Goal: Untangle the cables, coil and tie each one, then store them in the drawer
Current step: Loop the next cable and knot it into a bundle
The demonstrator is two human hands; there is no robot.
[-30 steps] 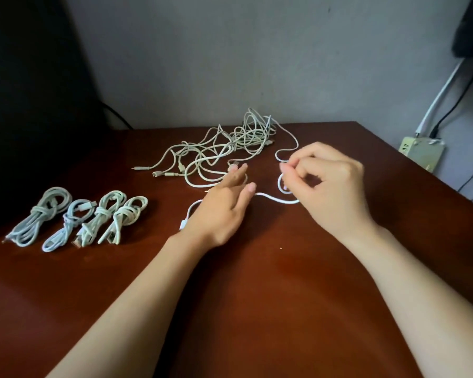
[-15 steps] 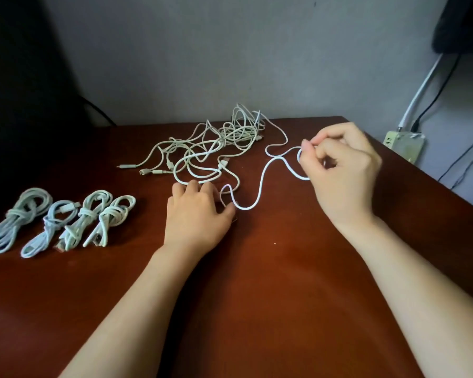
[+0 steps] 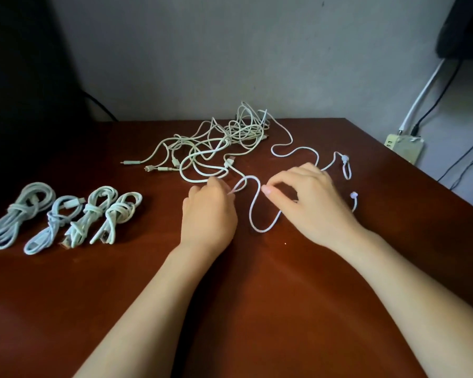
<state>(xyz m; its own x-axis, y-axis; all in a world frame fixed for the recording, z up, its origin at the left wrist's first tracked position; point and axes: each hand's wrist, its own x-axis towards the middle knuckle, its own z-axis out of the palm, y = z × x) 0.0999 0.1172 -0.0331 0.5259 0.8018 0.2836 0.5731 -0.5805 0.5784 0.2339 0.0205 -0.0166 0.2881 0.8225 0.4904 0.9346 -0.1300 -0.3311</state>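
Note:
A loose white cable [image 3: 253,214] snakes across the brown table [image 3: 257,309] between my hands. My left hand [image 3: 208,214] pinches a small loop of it at the fingertips. My right hand [image 3: 314,203] is curled low over the table; the cable runs under its fingers and comes out behind it toward two small plug ends [image 3: 344,159]. Behind the hands, a tangle of white cables [image 3: 230,140] lies near the table's back edge. Several coiled and tied cables [image 3: 93,214] lie in a row at the left.
A beige power strip [image 3: 402,147] with plugged-in wires hangs beyond the table's right edge. A large dark object [image 3: 25,77] stands at the back left against the grey wall. No drawer is in view.
My right hand has come down and left from its raised position, bringing the cable to the table. My left hand went from lying flat to pinching a loop of it.

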